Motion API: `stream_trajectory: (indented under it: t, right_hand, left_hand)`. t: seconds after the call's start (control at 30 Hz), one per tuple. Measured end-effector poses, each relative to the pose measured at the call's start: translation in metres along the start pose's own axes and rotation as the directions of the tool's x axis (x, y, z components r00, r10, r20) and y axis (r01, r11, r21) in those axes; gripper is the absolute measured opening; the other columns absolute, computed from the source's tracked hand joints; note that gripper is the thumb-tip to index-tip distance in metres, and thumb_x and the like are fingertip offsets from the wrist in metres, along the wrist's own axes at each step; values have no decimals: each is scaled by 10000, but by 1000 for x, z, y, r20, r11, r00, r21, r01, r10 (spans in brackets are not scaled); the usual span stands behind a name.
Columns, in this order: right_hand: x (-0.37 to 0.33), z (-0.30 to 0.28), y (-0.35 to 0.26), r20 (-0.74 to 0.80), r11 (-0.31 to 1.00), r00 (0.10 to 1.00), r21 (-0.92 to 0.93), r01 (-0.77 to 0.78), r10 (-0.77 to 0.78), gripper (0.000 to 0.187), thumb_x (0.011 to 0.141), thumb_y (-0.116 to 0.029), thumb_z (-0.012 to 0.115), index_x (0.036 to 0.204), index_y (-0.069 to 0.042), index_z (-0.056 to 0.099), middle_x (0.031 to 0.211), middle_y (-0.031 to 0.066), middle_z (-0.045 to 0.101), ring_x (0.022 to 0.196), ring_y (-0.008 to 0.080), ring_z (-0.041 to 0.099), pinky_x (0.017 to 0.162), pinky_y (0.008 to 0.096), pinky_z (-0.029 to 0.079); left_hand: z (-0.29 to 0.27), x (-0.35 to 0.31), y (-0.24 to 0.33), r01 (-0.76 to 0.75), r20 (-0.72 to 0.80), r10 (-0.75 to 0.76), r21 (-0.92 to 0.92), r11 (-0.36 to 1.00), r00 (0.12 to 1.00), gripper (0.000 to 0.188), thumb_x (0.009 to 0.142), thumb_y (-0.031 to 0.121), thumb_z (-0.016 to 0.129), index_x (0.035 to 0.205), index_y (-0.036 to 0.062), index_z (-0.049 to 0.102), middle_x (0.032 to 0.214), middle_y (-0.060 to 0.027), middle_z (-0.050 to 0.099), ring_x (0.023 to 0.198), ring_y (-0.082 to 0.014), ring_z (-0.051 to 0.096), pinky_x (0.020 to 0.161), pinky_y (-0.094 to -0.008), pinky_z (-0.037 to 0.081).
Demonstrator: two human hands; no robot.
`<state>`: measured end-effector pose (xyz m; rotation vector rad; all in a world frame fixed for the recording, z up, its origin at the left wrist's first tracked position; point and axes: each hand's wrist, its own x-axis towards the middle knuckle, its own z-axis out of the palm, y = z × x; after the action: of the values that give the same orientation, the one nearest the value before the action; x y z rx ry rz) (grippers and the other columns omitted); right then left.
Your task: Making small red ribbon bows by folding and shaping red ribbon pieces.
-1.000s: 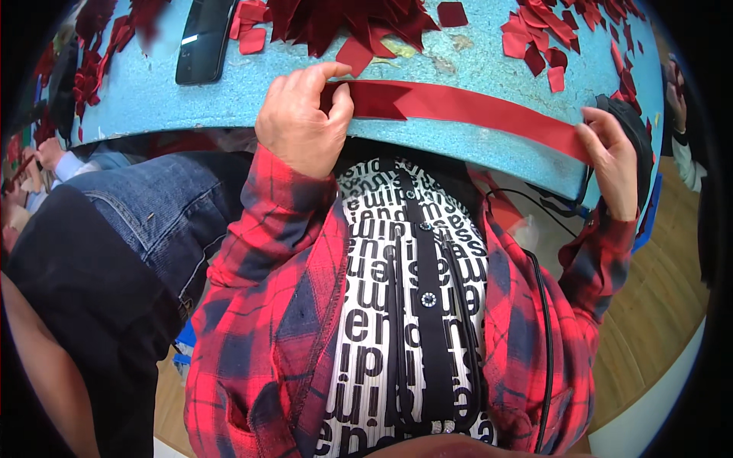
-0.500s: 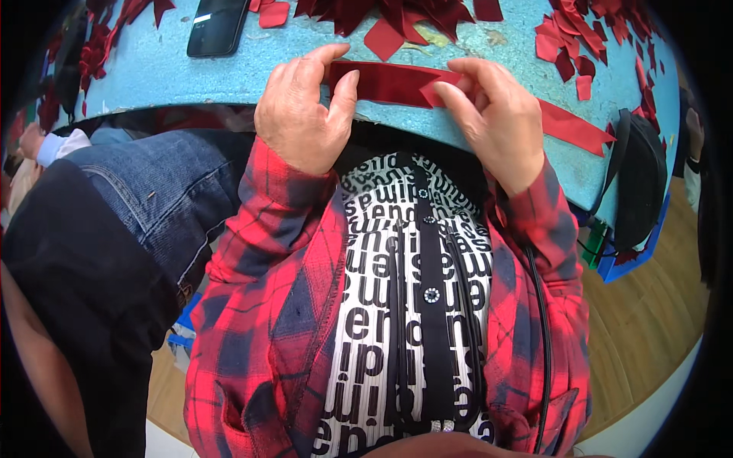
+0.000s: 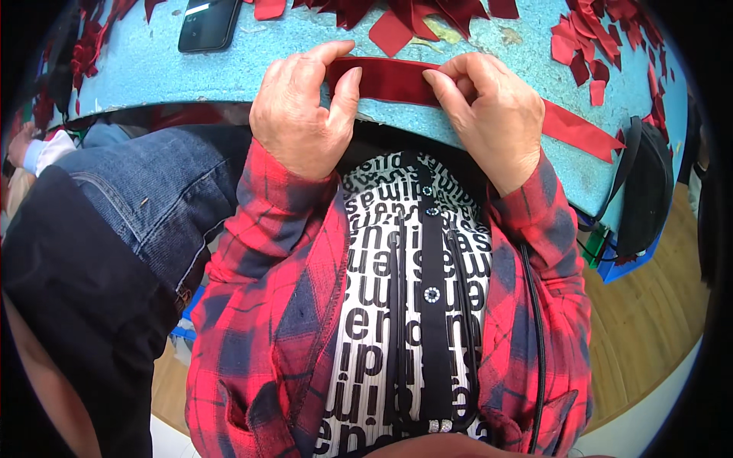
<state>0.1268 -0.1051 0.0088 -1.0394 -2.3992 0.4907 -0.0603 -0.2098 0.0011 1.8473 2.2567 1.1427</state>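
A dark red velvet-like ribbon (image 3: 393, 80) is stretched between my hands at the near edge of the table. My left hand (image 3: 301, 111) pinches its left end between thumb and fingers. My right hand (image 3: 492, 114) grips the ribbon farther along, thumb and fingertips pressed together. Past the right hand a brighter red tail (image 3: 576, 128) of ribbon lies on the tabletop, ending in a notched cut. The fold or overlap under my right fingers is hidden.
Cut red ribbon pieces (image 3: 584, 46) are heaped on the light blue table (image 3: 175, 80), with a layered pile (image 3: 389, 27) straight ahead. A black phone (image 3: 210, 27) lies far left. At right hangs a black bag (image 3: 645, 191). Another person's denim-clad leg (image 3: 160, 183) is close on the left.
The pointed ribbon end that showed at my right thumb is now covered by my fingers. My right thumb has shifted slightly left and up along the ribbon.
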Motion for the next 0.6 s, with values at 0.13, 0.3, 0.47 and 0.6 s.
stream_trajectory:
  t: [0.13, 0.3, 0.47, 0.6]
  right_hand:
    - [1, 0, -1, 11, 999, 999, 23, -41, 40, 202, 820, -252, 776, 753, -125, 633, 682, 9, 634, 600, 212, 641, 516, 356, 490]
    - [2, -1, -1, -7, 997, 998, 52, -60, 60, 208, 818, -237, 782, 736, -124, 628, 654, 7, 631, 567, 205, 633, 502, 343, 481]
    - [3, -1, 0, -22, 996, 997, 58, -69, 70, 220, 822, -230, 779, 725, -120, 615, 643, 2, 629, 553, 204, 629, 491, 340, 473]
    - [4, 1, 1, -31, 999, 999, 15, -43, 44, 213, 820, -220, 781, 736, -121, 613, 645, 2, 629, 559, 201, 631, 495, 337, 473]
  left_hand:
    - [0, 0, -1, -7, -2, 7, -11, 1000, 1000, 277, 803, 98, 764, 1070, 115, 692, 910, -50, 685, 816, -269, 638, 733, -371, 518]
    - [0, 0, 0, -15, -6, 15, -29, 999, 1000, 266, 799, 81, 762, 1056, 114, 698, 904, -52, 682, 812, -269, 636, 733, -370, 516]
    - [0, -1, 0, -16, -4, 15, -32, 999, 1000, 262, 800, 73, 759, 1050, 127, 703, 888, -51, 675, 809, -269, 634, 731, -364, 515]
    - [1, 0, 0, -19, -8, 19, -31, 999, 1000, 250, 796, 56, 755, 1027, 146, 717, 881, -51, 658, 801, -260, 632, 720, -358, 517]
